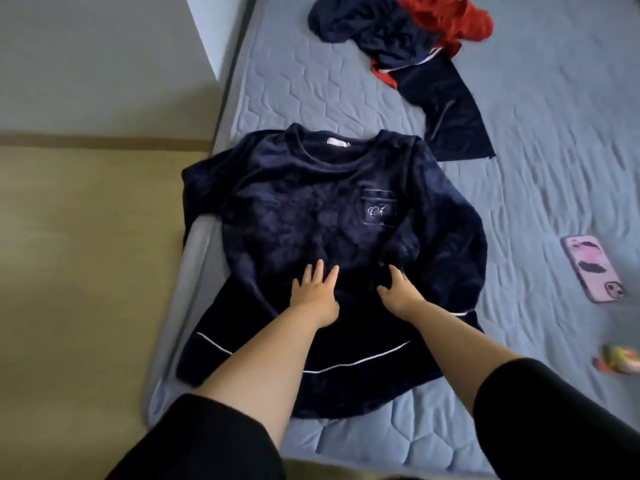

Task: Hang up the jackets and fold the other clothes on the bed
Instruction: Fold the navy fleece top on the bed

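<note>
Hands, two, rest on one navy fleece top (pixel 311 220) spread flat at centre frame on the blue quilted bed (pixel 554 133). The left hand (pixel 313 292) lies flat with its fingers spread. The right hand (pixel 398 289) bends its fingers into the fabric; whether it grasps cannot be told. One heap of navy and red clothes (pixel 398 36) lies upper right, and one pink-cased phone (pixel 592 268) lies at right.

Home bedroom; quilted mattress (pixel 346 98), tatami floor (pixel 86 254), scattered clothes (pixel 398 36)
</note>
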Demonstrator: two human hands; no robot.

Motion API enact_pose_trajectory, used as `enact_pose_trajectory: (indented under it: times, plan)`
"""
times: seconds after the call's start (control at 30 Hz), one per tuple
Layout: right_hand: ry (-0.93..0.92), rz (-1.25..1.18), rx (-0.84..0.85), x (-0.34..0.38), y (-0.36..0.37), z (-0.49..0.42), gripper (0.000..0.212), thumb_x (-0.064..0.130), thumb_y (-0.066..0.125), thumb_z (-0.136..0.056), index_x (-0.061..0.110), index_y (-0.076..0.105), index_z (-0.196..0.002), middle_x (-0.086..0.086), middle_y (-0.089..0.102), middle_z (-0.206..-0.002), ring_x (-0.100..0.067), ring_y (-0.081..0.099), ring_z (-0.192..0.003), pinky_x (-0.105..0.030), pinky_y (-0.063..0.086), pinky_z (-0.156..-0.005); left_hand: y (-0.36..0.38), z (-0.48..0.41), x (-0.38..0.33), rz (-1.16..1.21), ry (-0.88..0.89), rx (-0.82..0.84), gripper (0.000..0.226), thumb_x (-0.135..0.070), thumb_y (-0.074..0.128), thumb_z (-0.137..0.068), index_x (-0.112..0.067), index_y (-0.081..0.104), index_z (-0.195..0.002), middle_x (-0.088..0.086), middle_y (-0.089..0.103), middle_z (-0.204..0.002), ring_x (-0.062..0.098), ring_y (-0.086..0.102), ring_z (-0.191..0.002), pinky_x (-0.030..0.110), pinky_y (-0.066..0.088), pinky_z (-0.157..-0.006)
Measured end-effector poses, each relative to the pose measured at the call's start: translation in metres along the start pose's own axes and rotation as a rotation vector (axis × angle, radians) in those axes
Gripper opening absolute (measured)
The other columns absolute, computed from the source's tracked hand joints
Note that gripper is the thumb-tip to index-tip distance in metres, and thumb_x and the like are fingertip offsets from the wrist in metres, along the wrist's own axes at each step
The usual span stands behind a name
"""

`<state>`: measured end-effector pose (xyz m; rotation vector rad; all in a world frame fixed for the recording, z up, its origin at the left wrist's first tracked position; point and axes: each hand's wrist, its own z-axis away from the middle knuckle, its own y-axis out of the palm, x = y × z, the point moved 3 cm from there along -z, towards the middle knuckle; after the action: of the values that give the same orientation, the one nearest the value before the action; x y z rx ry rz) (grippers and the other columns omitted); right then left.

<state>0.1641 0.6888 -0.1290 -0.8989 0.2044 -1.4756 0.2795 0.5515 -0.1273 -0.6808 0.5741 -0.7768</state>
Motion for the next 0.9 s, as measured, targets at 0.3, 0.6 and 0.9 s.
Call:
enact_pose_trajectory:
  times: [0.3,0.6,0.9]
  plan:
    - [-0.297,-0.035,-0.873,-0.035,0.071,-0.064,0.050,0.021,0.053,-0.085,0.013,0.049,-0.134,-0.016,0.054,-0.123,-0.033,0.047,-0.115,-0.041,0.043,-0.088,0.076,-0.099,-0.020,-0.062,0.146,-0.779,0.066,-0.025,0.045,-0.085,-0.023,0.029,-0.149,0.007,0.020,-0.158,0.022,0.012,-0.147,0.050,0.011,-0.114]
    - [-0.320,-0.145,-0.770,-0.039,0.061,-0.057,0.051,0.022,0.046,-0.095,0.012,0.034,-0.144,-0.008,0.048,-0.136,-0.025,0.040,-0.127,-0.037,0.038,-0.098,0.072,-0.096,-0.022,-0.085,0.106,-0.701,0.064,-0.027,0.040,-0.089,-0.025,0.022,-0.151,0.003,0.012,-0.160,0.017,0.003,-0.148,0.045,0.006,-0.116]
    - [-0.334,-0.316,-0.797,-0.044,0.052,-0.054,0.053,0.024,0.046,-0.094,0.016,0.032,-0.145,-0.011,0.049,-0.133,-0.026,0.048,-0.121,-0.034,0.042,-0.094,0.068,-0.091,-0.030,-0.137,0.311,-0.889,0.065,-0.029,0.041,-0.078,-0.013,0.045,-0.140,0.011,0.042,-0.147,0.031,0.039,-0.136,0.060,0.033,-0.103]
